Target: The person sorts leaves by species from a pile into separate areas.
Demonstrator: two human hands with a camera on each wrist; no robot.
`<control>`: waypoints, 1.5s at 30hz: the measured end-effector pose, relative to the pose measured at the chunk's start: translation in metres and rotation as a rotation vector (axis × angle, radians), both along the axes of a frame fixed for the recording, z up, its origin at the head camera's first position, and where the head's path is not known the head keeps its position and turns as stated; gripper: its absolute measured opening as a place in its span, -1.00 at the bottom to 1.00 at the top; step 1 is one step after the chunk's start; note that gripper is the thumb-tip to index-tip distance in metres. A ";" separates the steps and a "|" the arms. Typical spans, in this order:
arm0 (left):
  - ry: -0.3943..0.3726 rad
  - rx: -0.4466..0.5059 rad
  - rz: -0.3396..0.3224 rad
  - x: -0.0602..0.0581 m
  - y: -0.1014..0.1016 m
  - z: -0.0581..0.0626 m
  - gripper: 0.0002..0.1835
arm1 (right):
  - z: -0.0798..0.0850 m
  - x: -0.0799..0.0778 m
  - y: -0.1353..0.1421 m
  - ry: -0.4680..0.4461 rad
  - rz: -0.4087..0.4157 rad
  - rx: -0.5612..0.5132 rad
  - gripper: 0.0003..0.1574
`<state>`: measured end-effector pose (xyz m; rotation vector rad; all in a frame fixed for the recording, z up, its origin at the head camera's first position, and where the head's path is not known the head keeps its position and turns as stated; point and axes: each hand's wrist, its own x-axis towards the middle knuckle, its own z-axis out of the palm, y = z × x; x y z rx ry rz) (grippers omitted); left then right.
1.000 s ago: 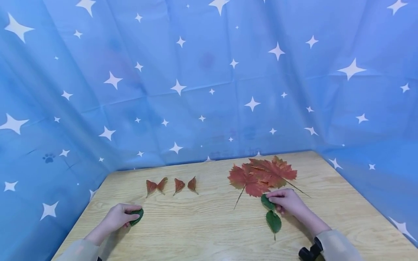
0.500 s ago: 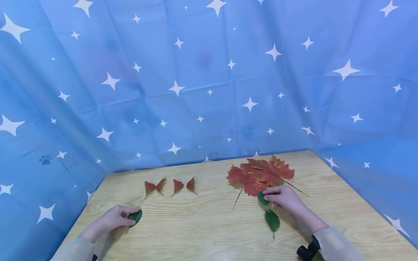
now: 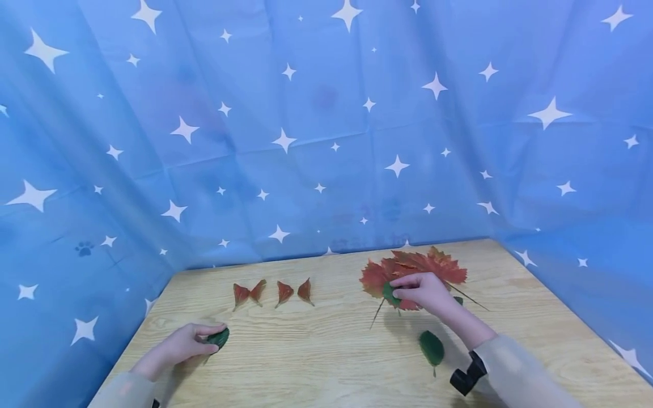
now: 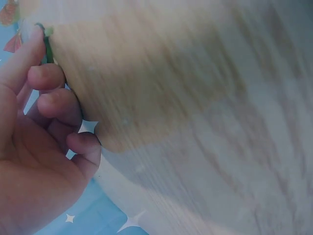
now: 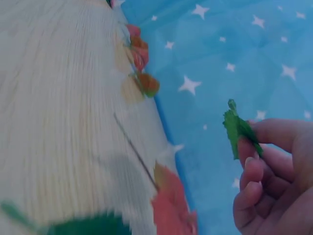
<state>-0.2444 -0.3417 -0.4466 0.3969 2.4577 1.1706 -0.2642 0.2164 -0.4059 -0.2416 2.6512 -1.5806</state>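
My left hand (image 3: 186, 347) pinches dark green leaves (image 3: 219, 338), seemingly a small stack, between thumb and fingers, low over the left of the table. In the left wrist view only a green sliver (image 4: 49, 46) shows beyond the fingers. Raised above the table, my right hand (image 3: 427, 292) pinches a serrated green leaf (image 3: 390, 293) in front of the large red maple leaves (image 3: 374, 276). The right wrist view shows this leaf (image 5: 232, 131) held by its edge, apart from the table. Another green leaf (image 3: 432, 348) lies below my right forearm.
Several small red-brown leaves (image 3: 241, 294) lie in a row at the back left of the wooden table (image 3: 306, 357). A bit of green leaf (image 3: 458, 300) peeks out behind my right wrist. A blue star-patterned curtain (image 3: 326, 141) stands behind the table.
My right hand has lifted its green leaf off the table near the other green leaf and moved up and left, now overlapping the maple leaves. My left hand stays nearly in place.
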 end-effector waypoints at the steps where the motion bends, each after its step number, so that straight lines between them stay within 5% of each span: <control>1: 0.006 -0.003 -0.003 -0.001 0.000 -0.001 -0.35 | 0.000 -0.001 -0.004 0.007 0.010 -0.005 -0.65; 21: -0.030 0.006 0.056 0.001 0.004 0.001 -0.34 | -0.029 -0.010 -0.106 -0.006 0.102 -0.169 -0.70; 36: 0.068 -0.078 0.075 0.003 0.009 -0.003 -0.36 | -0.037 -0.006 -0.197 -0.001 0.177 -0.123 -0.78; 45: 0.058 -0.101 0.091 0.006 0.011 -0.002 -0.37 | -0.047 -0.010 -0.250 0.020 0.187 -0.117 -0.84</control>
